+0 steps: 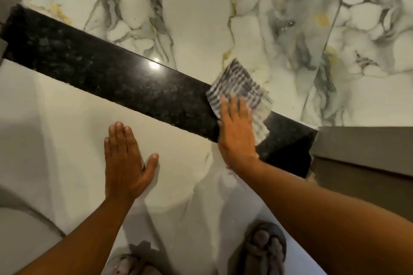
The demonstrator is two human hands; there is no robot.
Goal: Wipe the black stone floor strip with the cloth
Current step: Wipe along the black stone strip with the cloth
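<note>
A glossy black speckled stone strip (116, 73) runs diagonally from upper left to lower right between pale floor tiles. A grey-and-white striped cloth (241, 87) lies flat across the strip near its right end, spilling onto the marble beyond. My right hand (237, 134) presses flat on the cloth's near part, fingers extended and together. My left hand (126, 167) rests palm down on the plain light tile in front of the strip, fingers spread, holding nothing.
White marble tiles with grey and gold veins (201, 18) lie beyond the strip. A grey-brown door frame or wall base (366, 154) stands at the strip's right end, another grey edge (4, 47) at its left end. Grey slippers (264, 250) are below.
</note>
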